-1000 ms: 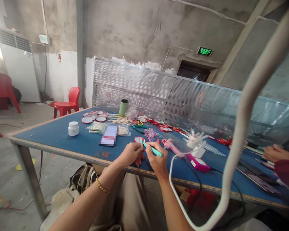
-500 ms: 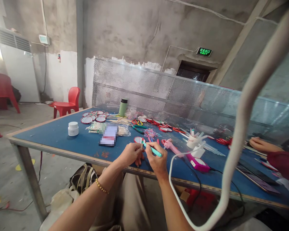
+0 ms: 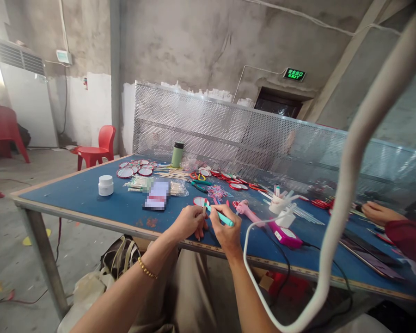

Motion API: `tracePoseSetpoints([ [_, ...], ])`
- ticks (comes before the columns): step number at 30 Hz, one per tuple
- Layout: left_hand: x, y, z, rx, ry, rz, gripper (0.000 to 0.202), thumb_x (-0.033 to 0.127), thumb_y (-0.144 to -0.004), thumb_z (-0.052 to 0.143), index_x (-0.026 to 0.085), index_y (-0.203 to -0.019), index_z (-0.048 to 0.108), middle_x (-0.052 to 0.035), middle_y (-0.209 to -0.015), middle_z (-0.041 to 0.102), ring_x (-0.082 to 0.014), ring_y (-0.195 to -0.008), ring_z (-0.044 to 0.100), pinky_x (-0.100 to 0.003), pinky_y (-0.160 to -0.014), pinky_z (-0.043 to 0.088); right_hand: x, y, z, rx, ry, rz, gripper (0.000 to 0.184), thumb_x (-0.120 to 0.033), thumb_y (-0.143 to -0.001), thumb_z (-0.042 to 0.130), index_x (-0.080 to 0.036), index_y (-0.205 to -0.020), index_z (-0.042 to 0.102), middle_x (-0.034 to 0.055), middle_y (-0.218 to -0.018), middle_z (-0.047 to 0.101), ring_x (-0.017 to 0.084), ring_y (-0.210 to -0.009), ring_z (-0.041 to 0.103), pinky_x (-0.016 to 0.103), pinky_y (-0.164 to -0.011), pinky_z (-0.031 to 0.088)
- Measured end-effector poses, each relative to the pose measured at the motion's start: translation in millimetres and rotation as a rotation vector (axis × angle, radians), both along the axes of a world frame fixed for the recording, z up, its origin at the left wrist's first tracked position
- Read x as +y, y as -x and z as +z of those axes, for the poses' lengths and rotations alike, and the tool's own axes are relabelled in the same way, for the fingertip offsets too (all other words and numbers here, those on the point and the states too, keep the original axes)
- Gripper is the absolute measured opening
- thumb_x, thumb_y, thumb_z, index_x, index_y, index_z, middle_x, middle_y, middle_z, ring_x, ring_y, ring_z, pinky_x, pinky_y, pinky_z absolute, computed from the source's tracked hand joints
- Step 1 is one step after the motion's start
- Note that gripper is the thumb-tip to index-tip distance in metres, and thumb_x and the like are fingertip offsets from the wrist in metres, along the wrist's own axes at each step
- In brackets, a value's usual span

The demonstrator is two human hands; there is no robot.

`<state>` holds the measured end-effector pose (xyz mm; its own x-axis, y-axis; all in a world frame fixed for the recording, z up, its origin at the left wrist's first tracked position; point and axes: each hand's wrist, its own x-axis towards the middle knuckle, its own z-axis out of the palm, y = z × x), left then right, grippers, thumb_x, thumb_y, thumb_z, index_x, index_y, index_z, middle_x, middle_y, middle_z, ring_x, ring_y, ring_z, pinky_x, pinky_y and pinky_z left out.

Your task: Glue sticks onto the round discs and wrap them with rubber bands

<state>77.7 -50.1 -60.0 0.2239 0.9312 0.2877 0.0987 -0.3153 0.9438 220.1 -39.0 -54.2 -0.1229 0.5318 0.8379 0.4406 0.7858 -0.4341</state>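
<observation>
My right hand (image 3: 225, 226) is closed around a turquoise marker pen (image 3: 224, 218), held like a writing tool with its tip pointing up and left. My left hand (image 3: 192, 219) pinches a thin brownish stick (image 3: 204, 209) close to the pen's tip; most of the stick is hidden by the fingers. Both hands are at the table's near edge, almost touching. Just beyond them lies a round white disc with a red rim (image 3: 198, 201). A pile of small pink and blue bits (image 3: 218, 192) sits farther back.
On the blue table (image 3: 72, 194) are a white jar (image 3: 106, 185), a phone (image 3: 156, 195), a green bottle (image 3: 177, 155), pliers (image 3: 199, 185) and several red-rimmed discs (image 3: 125, 172). To the right are a pink glue gun (image 3: 247, 212), a purple box (image 3: 287, 237), a white cable (image 3: 247, 259) and another person's hand (image 3: 381, 212).
My hands, the pen and the stick stay nearly where they were. At the far right, the other person's hand has shifted slightly.
</observation>
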Motion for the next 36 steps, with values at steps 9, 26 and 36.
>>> tracePoseSetpoints([
  [9, -1.4, 0.0, 1.9, 0.007, -0.011, -0.006, 0.024, 0.016, -0.086, 0.043, 0.016, -0.064, 0.052, 0.0029, -0.045, 0.056, -0.0091, -0.035, 0.054, -0.016, -0.034, 0.04, -2.4, 1.3, 2.3, -0.022, 0.01, 0.001, 0.015, -0.03, -0.084, 0.054, -0.02, -0.077, 0.064, -0.0005, -0.062, 0.065, 0.014, -0.053, 0.057, 0.026, -0.054, 0.045],
  [26, 0.6, -0.1, -1.2, 0.004, -0.016, -0.007, 0.026, 0.023, -0.089, 0.044, 0.016, -0.066, 0.053, 0.0025, -0.045, 0.057, -0.0095, -0.034, 0.053, -0.017, -0.033, 0.04, 1.2, -2.2, -1.4, -0.012, -0.029, -0.006, 0.008, -0.025, -0.083, 0.058, -0.021, -0.08, 0.064, -0.0017, -0.064, 0.065, 0.014, -0.055, 0.058, 0.025, -0.055, 0.046],
  [36, 0.7, -0.3, -1.5, 0.009, -0.024, -0.001, 0.024, 0.013, -0.085, 0.043, 0.016, -0.063, 0.05, 0.0033, -0.045, 0.056, -0.0088, -0.034, 0.053, -0.015, -0.033, 0.041, 2.5, -2.2, -2.4, -0.04, -0.003, 0.025, 0.01, -0.023, -0.085, 0.056, -0.021, -0.08, 0.064, -0.0015, -0.065, 0.065, 0.014, -0.055, 0.058, 0.025, -0.055, 0.046],
])
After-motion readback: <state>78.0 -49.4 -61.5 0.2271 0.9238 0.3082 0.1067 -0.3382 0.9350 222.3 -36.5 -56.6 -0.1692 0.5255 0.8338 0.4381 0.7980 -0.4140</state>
